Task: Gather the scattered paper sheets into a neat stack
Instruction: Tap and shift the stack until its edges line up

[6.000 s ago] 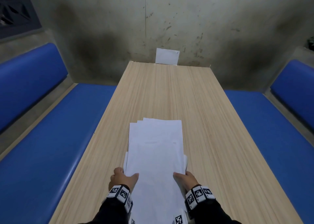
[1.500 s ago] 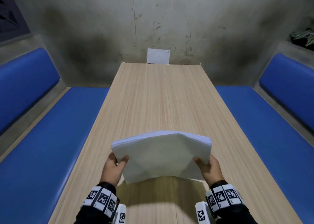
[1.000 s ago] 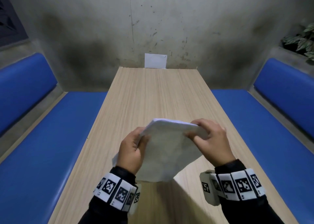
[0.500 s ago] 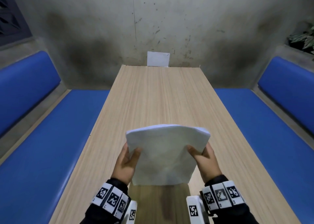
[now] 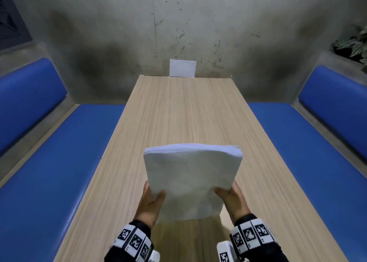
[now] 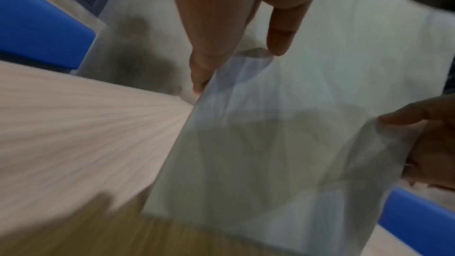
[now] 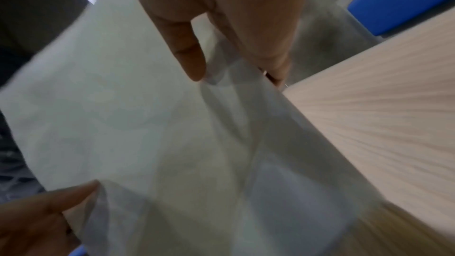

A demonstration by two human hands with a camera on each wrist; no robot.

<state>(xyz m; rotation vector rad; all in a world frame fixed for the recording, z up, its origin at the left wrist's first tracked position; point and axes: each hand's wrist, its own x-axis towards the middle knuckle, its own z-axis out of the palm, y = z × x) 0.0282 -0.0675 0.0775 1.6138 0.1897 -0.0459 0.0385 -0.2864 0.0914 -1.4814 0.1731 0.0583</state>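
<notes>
Both hands, left (image 5: 150,202) and right (image 5: 232,199), pinched the paper stack (image 5: 191,179) upright near the desk's (image 5: 178,110) front edge, apparently to square it

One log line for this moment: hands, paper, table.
left hand: grips stack's left edge | right hand: grips right edge | white paper stack: upright, gathered | light wooden table: beneath stack
</notes>
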